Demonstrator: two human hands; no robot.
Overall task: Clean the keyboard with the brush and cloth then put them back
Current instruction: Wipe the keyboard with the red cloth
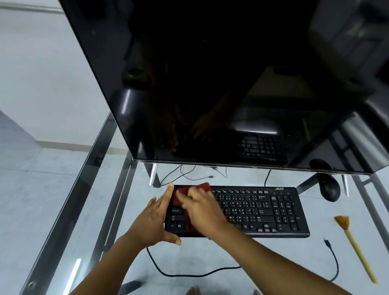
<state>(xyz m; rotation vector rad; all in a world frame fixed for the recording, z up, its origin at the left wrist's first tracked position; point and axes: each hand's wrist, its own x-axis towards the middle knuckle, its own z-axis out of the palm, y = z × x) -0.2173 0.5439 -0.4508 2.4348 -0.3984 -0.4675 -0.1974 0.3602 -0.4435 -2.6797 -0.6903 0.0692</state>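
A glass table (101, 197) on a metal frame carries everything, and feet and a tiled floor show through it. A big black monitor (230, 77), switched off, stands along the far edge and mirrors the keys and a hand. In front of it, near the middle of the table, lies a black keyboard (260, 211) with a green "acer" mark at its far right corner. "Caps Lock" can be read at the left end, but most key legends are too small to read. The left hand (154, 221) braces the keyboard's left end, fingers straight along the side and thumb at the front corner, gripping nothing. The right hand (203, 210), slightly blurred, lies flat with spread fingers on a dark red cloth (203, 187), pressing it onto the left keys without clutching it. A black mouse (331, 188) sits by the far right, under the monitor's edge. The yellow-handled brush (354, 245) lies untouched toward the right edge, bristles pointing away. A black cable (195, 274) loops along the near side.
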